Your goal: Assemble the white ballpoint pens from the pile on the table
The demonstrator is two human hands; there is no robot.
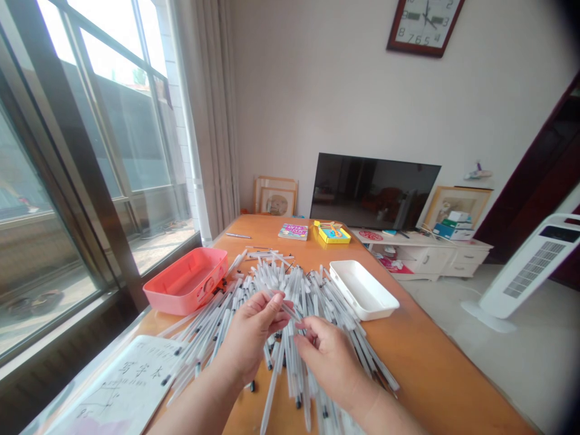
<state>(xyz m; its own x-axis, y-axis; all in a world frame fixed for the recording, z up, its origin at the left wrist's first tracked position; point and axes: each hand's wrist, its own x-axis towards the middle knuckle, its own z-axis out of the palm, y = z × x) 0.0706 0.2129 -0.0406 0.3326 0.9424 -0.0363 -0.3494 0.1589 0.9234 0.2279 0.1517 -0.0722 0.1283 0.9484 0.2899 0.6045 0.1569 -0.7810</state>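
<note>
A large heap of clear, frosted pens, many with black ends, spreads over the wooden table. Above its middle, my left hand pinches a slim pen between thumb and fingers. My right hand has its fingers closed at the lower right end of that same pen. Both hands are close together, and the fingers cover part of the pen. Whether the pen is whole or only a barrel is too small to tell.
Left of the heap stands a red plastic basket; at its right is a white tray. A writing booklet lies at the near left. Farther back are a colourful book, a yellow box and a lone pen.
</note>
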